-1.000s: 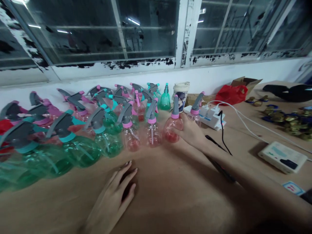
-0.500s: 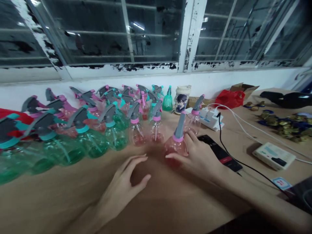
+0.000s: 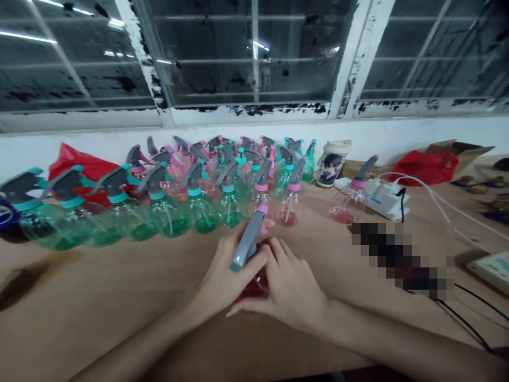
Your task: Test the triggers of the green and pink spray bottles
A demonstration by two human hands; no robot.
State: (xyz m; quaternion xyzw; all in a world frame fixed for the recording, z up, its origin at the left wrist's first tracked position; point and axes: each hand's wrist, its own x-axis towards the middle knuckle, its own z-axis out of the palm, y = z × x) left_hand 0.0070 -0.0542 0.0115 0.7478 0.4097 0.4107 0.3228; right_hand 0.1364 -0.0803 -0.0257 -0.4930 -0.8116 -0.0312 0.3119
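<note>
Close in front of me stands a pink spray bottle (image 3: 256, 286) with a grey trigger head. My left hand (image 3: 222, 276) is wrapped round its neck from the left. From the right, my right hand (image 3: 292, 281) grips the body, its thumb low across the front. Both hands hide most of the bottle. Behind them runs a front row of green spray bottles (image 3: 170, 215) with turquoise collars, ending in a pink spray bottle (image 3: 289, 209). More pink and green ones crowd at the back by the wall. Another pink spray bottle (image 3: 350, 199) stands apart on the right.
A paper cup (image 3: 331, 164) stands by the wall. To the right are a white power strip (image 3: 385, 196) with cables, a blurred-out dark object (image 3: 401, 260), a red bag (image 3: 425, 167) and a white box (image 3: 493, 270). Another red bag (image 3: 79, 164) lies behind the bottles at left.
My right hand has brought the pink spray bottle from the row toward me. My left hand, open before, has closed round it. The view has turned left.
</note>
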